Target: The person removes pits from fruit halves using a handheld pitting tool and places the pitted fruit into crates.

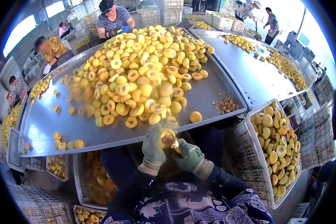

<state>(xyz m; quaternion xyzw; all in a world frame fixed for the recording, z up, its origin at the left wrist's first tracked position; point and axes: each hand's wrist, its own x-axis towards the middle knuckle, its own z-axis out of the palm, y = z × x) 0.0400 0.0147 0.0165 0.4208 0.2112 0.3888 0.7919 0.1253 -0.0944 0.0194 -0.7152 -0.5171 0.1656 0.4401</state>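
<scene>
In the head view my left hand [152,147], in a pale green glove, is closed around a yellow peach [165,139] just beyond the table's near edge. My right hand [191,156], gloved the same way, grips a small pitting tool [175,145]. Its curved metal end is against the peach; the finer detail is blurred. Past my hands, a large heap of halved peaches [138,78] covers much of the metal table [119,140]. One loose peach [195,117] lies close to the near edge, right of my hands.
A pile of pits [227,104] lies at the table's right corner. Crates of peach halves stand at my right [246,149] and lower left [78,179]. A second metal table [246,67] adjoins on the right. Co-workers [115,20] work around the tables.
</scene>
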